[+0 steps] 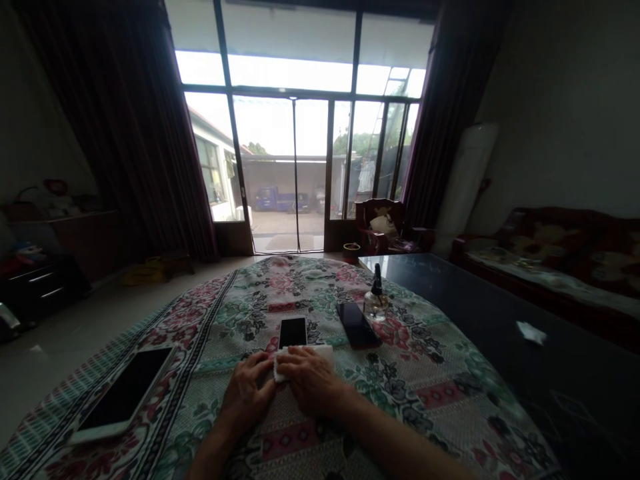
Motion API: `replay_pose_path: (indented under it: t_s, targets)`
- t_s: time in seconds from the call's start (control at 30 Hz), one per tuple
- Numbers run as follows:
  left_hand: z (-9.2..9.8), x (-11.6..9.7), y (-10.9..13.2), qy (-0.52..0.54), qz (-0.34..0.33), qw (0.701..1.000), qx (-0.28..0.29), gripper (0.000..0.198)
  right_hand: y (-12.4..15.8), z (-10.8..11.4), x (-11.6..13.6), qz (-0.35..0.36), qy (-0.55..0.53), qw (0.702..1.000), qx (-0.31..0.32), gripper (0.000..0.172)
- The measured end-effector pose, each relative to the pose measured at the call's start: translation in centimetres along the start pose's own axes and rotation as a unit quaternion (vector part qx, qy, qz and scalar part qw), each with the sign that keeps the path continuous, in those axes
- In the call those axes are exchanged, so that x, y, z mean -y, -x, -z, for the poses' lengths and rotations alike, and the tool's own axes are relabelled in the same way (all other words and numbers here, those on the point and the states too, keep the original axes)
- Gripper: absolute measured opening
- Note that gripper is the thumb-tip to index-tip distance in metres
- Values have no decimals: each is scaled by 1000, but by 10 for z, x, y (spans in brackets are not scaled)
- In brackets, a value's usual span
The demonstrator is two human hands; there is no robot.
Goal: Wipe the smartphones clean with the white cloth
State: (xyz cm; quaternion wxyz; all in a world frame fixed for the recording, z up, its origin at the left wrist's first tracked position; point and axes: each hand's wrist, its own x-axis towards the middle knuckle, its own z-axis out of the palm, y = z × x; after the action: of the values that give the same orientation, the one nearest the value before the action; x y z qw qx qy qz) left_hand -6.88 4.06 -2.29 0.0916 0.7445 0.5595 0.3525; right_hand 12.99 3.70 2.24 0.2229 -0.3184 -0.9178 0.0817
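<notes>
Beneath right-hand fingers (294,361) — white cloth (324,352); just beyond — phone (293,331).

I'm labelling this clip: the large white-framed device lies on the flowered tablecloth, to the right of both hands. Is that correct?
No: the head view shows the large white-framed device left of both the left hand and right hand. It does lie on the flowered tablecloth.

The tabletop (425,433) is covered by matt, coarsely woven cloth (200,367). Smooth, glossy screens are shown by the tablet (127,385) near the tabletop's left edge, the white phone (293,332) and the black phone (357,325). A clear, shiny bottle (375,305) is topped with dark plastic. Matt softness is seen in the wipe (326,353). Past the right edge, light is mirrored by the polished table (480,313).
</notes>
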Motion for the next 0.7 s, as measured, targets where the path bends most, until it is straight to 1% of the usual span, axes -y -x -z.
replay_pose_path:
  t_s: [0.13,0.23,0.33,0.47,0.57,0.7]
  targets:
    - [-1,3,-1,2,-7,1000,2,29,-2,-3,2,-7,7,1000,-15,26]
    - [-1,4,-1,-1,-5,1000,2,29,-2,0,-1,-1,5,1000,-11,24]
    - [0,3,-1,-6,0,1000,6,29,0,8,-9,-6,3,1000,8,20]
    - [1,1,-1,-9,5,1000,8,28,3,23,-24,-40,8,999,34,24]
    - [2,1,-1,-9,5,1000,13,29,6,27,-30,-65,16,998,22,27]
    - [2,2,-1,-9,7,1000,10,30,8,21,-26,-62,29,998,4,29]
